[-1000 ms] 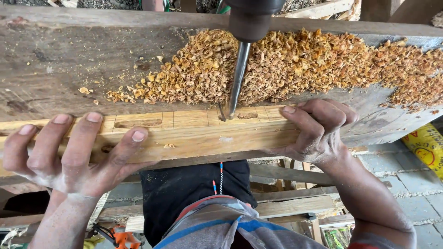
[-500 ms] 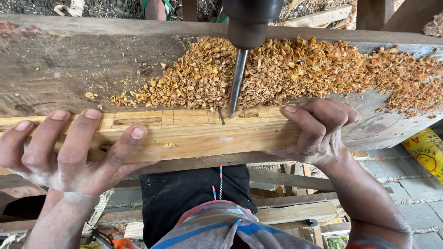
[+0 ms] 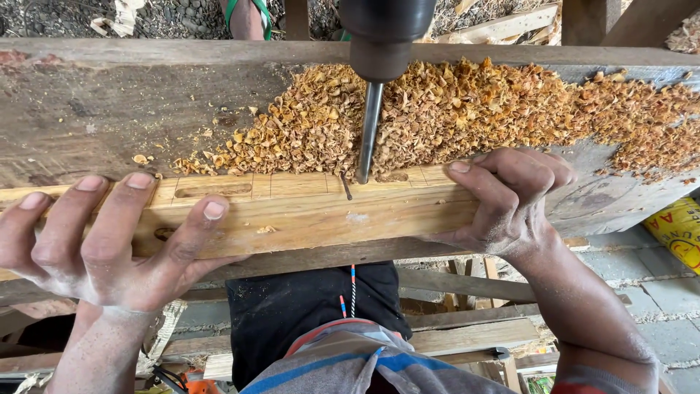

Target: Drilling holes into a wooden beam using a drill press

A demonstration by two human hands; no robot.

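A pale wooden batten (image 3: 306, 215) lies lengthwise on the near edge of a broad weathered plank (image 3: 95, 117), and everything else sits around it. The left hand (image 3: 95, 248) is clamped on the batten's left stretch, fingers spread flat over its top face and the thumb pressed to its near side. The right hand (image 3: 503, 197) grips the batten's right end, fingers curled over the top and dusted with fine sawdust. Between the two hands, a steel drill bit (image 3: 369, 131) comes straight down from a dark chuck (image 3: 386, 36) and meets the batten's far edge, just beside a shallow oval mortise; a second oval slot (image 3: 211, 190) is cut near the left hand's fingertips. A thick heap of tan wood shavings (image 3: 474, 109) lies on the plank just behind the batten, spreading toward its right end.
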